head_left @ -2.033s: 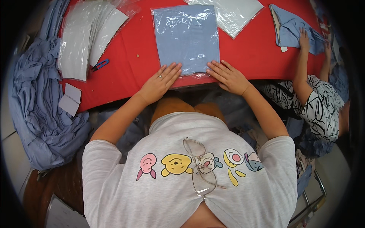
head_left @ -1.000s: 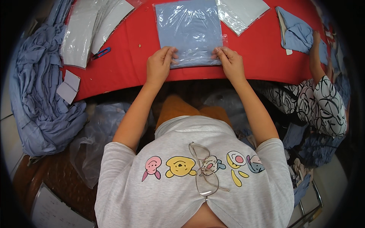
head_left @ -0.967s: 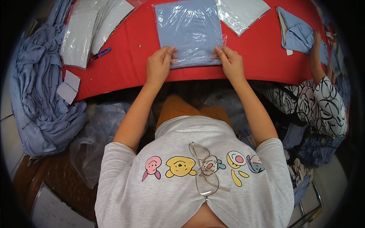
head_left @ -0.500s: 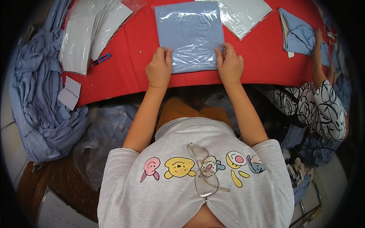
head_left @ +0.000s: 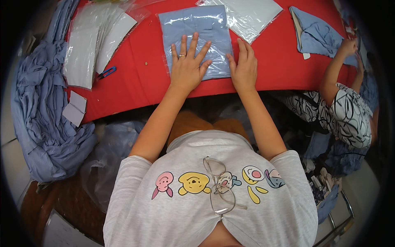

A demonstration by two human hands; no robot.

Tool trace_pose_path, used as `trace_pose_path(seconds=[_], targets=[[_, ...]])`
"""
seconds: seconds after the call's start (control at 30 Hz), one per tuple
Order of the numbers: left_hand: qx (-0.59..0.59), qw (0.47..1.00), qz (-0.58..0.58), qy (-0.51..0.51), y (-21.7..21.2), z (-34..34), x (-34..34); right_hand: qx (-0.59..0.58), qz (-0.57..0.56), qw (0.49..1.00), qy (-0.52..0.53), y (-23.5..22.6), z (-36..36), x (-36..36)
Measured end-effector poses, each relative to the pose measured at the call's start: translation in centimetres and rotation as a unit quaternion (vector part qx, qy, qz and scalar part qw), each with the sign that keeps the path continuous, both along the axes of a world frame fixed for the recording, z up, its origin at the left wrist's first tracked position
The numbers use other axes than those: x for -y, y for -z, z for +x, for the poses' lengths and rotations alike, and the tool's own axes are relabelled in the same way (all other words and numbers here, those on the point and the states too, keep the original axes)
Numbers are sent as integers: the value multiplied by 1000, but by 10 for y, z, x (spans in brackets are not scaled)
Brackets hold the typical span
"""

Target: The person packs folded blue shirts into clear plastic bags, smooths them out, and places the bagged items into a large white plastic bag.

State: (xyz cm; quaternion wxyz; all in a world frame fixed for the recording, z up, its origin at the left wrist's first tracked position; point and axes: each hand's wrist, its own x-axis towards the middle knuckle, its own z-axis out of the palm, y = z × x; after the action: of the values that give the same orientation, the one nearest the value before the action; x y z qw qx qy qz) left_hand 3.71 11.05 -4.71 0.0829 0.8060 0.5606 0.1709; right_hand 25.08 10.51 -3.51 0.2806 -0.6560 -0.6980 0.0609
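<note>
A folded light-blue garment in a clear plastic bag lies flat on the red-covered table in front of me. My left hand rests flat on its lower left part, fingers spread, with a ring on one finger. At the bag's lower right edge is my right hand, its fingers stretched out and the thumb touching or very close to the plastic. Neither hand grips anything. The garment's lower left portion is partly hidden under my left hand.
Stacked clear bags with white sheets lie at the left beside blue thread snips. Another bagged white sheet lies behind. Blue cloth hangs at the left. On the right, a co-worker's hand is by a blue garment.
My left hand has let go of the bag's left edge and now lies spread on top. My right hand's fingers have straightened along the right edge. The co-worker's arms have shifted.
</note>
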Motion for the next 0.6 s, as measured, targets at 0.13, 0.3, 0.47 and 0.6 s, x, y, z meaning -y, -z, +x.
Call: trace_pose_path(seconds=[0.13, 0.3, 0.47, 0.6], targets=[[-34, 999, 8, 3, 0, 0, -1, 28, 44, 982, -180, -26, -31, 1], [36, 999, 2, 7, -1, -3, -4, 35, -51, 981, -184, 4, -45, -11], [69, 998, 12, 0, -12, -24, -9, 41, -62, 977, -201, 8, -40, -14], [41, 999, 11, -1, -14, -27, -13, 37, -49, 976, -210, 0, -39, -21]])
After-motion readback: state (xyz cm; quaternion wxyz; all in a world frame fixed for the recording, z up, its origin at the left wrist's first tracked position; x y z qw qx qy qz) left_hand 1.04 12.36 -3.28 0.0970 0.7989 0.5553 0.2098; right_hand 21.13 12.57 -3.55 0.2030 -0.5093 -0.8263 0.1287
